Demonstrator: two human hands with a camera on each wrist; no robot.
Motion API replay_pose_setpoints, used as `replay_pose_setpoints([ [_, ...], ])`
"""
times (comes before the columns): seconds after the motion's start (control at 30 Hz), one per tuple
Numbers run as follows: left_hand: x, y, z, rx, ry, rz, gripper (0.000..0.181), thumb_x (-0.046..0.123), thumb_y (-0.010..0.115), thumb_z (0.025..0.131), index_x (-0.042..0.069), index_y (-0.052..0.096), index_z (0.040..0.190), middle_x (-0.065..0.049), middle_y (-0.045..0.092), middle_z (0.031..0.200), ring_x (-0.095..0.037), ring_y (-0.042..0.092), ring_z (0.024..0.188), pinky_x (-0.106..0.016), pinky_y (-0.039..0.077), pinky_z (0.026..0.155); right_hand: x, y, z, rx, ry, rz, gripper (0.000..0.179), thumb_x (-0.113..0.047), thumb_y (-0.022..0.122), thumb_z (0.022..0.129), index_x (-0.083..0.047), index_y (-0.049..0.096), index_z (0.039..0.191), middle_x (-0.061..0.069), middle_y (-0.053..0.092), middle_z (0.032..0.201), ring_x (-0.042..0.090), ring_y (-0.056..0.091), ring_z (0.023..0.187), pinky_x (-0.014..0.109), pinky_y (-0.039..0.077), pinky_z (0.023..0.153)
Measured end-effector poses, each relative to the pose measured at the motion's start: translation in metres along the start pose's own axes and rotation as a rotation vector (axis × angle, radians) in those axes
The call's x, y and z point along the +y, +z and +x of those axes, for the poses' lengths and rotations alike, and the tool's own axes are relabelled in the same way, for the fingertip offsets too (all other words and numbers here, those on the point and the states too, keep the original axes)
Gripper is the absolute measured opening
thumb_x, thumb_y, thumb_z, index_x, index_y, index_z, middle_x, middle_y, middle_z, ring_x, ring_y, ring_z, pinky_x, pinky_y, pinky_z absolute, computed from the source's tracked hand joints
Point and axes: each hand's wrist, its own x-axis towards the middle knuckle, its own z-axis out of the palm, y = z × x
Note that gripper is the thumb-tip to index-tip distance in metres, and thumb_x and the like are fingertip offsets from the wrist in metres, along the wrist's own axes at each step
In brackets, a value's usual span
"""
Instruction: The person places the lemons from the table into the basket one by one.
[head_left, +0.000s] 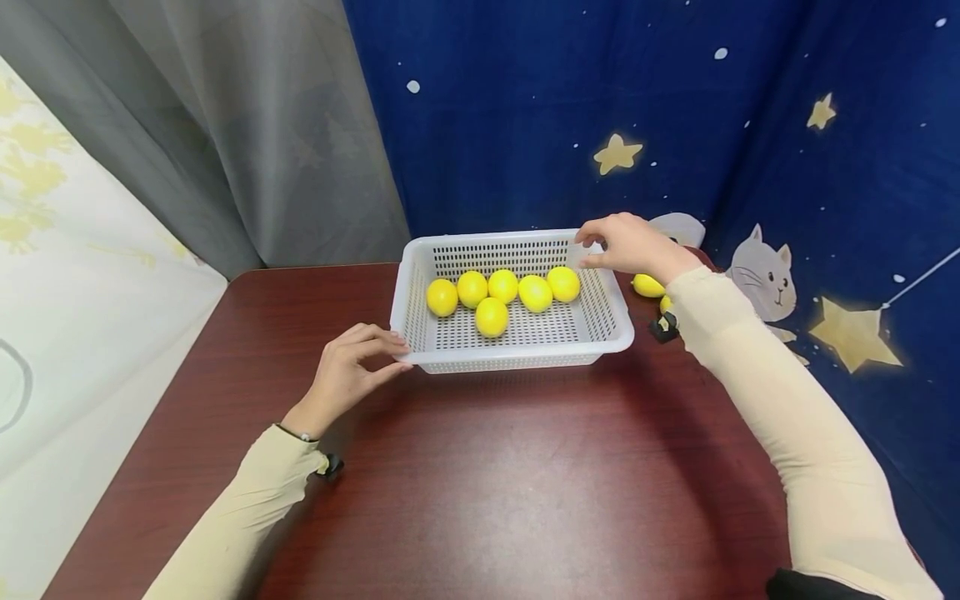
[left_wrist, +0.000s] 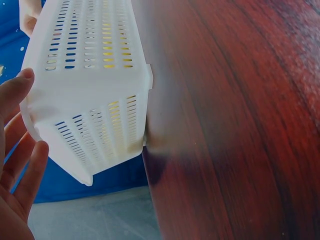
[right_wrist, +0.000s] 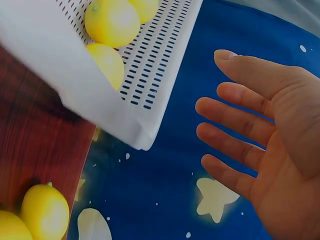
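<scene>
A white slotted plastic basket (head_left: 517, 358) stands at the back of the table with several round yellow lemons (head_left: 491, 317) inside. My left hand (head_left: 352, 367) is at its near left corner, thumb at the front wall and fingers at the left end, holding the rim. In the left wrist view, the thumb (left_wrist: 17, 90) overlaps the edge of the basket (left_wrist: 90, 90). Over the far right corner, my right hand (head_left: 626, 246) has its fingers parted and nothing between them. The right wrist view shows that hand (right_wrist: 280, 135) apart from the basket rim (right_wrist: 145, 135).
More yellow lemons (head_left: 648, 286) lie on the table right of the basket, partly behind the right forearm. The dark red wooden table (head_left: 525, 483) extends toward me. A blue star-patterned curtain (head_left: 525, 125) and a grey curtain (head_left: 300, 150) hang behind it.
</scene>
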Motion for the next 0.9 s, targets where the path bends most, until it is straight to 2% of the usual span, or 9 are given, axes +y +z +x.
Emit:
replay_pose_setpoints([
  [0.27,0.001,0.0,0.001,0.019,0.021,0.0,0.028,0.014,0.093,0.065,0.018,0.08,0.09,0.006,0.075,0.095,-0.011,0.065,0.094,-0.011,0.046,0.087,0.015,-0.004,-0.012,0.016,0.024,0.048,0.047,-0.029,0.069,0.092,-0.008,0.059,0.134,0.018,0.063,0.134,0.035,0.061,0.12,0.053,0.05,0.103],
  [0.43,0.001,0.001,0.001,0.02,0.021,-0.003,0.029,0.013,0.092,0.065,0.018,0.08,0.09,0.006,0.075,0.095,-0.011,0.065,0.094,-0.011,0.047,0.086,0.025,-0.005,-0.021,0.019,0.029,0.073,0.046,-0.027,0.068,0.094,-0.006,0.058,0.133,0.02,0.062,0.135,0.038,0.059,0.123,0.055,0.048,0.104],
  [0.57,0.0,0.001,0.0,0.015,0.015,-0.001,0.028,0.014,0.093,0.065,0.018,0.08,0.09,0.006,0.075,0.096,-0.01,0.065,0.094,-0.01,0.046,0.086,0.032,-0.006,-0.03,0.02,0.066,0.099,0.048,-0.029,0.066,0.095,-0.006,0.056,0.135,0.021,0.06,0.137,0.039,0.055,0.126,0.057,0.046,0.106],
  [0.67,-0.001,0.001,0.0,0.014,0.014,0.0,0.028,0.015,0.093,0.065,0.018,0.08,0.09,0.006,0.075,0.095,-0.01,0.065,0.094,-0.01,0.046,0.087,0.037,-0.006,-0.037,0.034,0.085,0.091,0.048,-0.031,0.066,0.095,-0.007,0.056,0.136,0.02,0.06,0.137,0.039,0.055,0.126,0.057,0.045,0.106],
  [0.9,0.001,0.0,0.0,-0.006,-0.01,0.002,0.026,0.017,0.092,0.067,0.02,0.08,0.09,0.007,0.074,0.096,-0.009,0.064,0.096,-0.01,0.046,0.087,0.048,-0.004,-0.048,0.111,0.054,0.043,0.044,-0.031,0.068,0.094,-0.007,0.062,0.129,0.019,0.065,0.129,0.036,0.054,0.12,0.056,0.041,0.106],
])
